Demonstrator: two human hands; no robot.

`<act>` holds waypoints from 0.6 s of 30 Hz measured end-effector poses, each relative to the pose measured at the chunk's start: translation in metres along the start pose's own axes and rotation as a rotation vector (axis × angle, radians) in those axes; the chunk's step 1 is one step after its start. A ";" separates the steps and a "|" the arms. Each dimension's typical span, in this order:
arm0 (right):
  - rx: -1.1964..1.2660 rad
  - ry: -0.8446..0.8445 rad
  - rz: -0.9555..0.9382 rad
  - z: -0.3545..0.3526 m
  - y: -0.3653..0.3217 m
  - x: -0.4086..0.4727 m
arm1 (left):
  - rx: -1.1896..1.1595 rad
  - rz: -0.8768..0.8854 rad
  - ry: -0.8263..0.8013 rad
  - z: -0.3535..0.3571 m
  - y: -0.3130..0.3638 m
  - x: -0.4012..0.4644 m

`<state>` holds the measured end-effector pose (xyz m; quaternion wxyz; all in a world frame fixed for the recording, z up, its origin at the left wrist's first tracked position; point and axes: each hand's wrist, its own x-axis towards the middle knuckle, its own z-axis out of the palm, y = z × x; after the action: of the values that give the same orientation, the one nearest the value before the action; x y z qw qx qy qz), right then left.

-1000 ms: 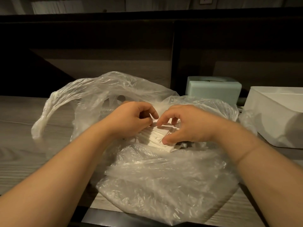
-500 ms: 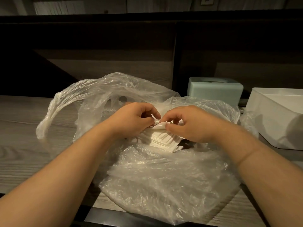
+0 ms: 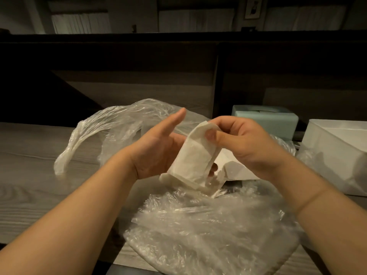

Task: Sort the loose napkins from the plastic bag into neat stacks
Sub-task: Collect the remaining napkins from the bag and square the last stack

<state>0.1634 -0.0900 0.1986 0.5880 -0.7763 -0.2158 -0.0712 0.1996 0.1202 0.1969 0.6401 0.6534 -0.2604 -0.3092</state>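
Note:
A crumpled clear plastic bag point(image 3: 208, 231) lies on the wooden table in front of me. Above it I hold a small bundle of white napkins point(image 3: 192, 157), tilted nearly upright. My right hand point(image 3: 244, 143) pinches the bundle's top edge between thumb and curled fingers. My left hand point(image 3: 158, 147) is beside the bundle with its palm against the left face, thumb pointing up, and its fingers reach behind and under the napkins. More white napkins point(image 3: 236, 169) show in the bag's mouth under my right hand.
A pale green tissue box point(image 3: 266, 120) stands at the back behind my right hand. A white plastic bin point(image 3: 337, 153) sits at the right edge. A dark wooden wall panel rises behind the table. Wood tabletop point(image 3: 29, 165) extends to the left.
Both hands have lifted out of the bag with a bundle of napkins. The bundle went from lying flat in the bag to standing tilted between my hands. My left hand has uncurled.

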 end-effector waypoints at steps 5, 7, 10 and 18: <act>-0.013 0.029 -0.003 0.005 0.003 0.001 | -0.177 0.033 -0.222 0.003 -0.007 0.003; -0.006 0.060 -0.019 0.007 0.004 0.001 | -0.211 0.020 -0.270 0.007 -0.010 0.006; -0.070 0.157 -0.050 0.011 0.007 0.002 | -0.213 -0.032 -0.214 0.009 -0.011 0.010; -0.441 0.193 -0.118 0.015 0.013 0.004 | -0.289 -0.049 -0.134 0.015 -0.008 0.010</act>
<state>0.1701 -0.0780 0.1836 0.4169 -0.8616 -0.1828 -0.2245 0.1950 0.1034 0.1879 0.7009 0.5384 -0.2396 -0.4019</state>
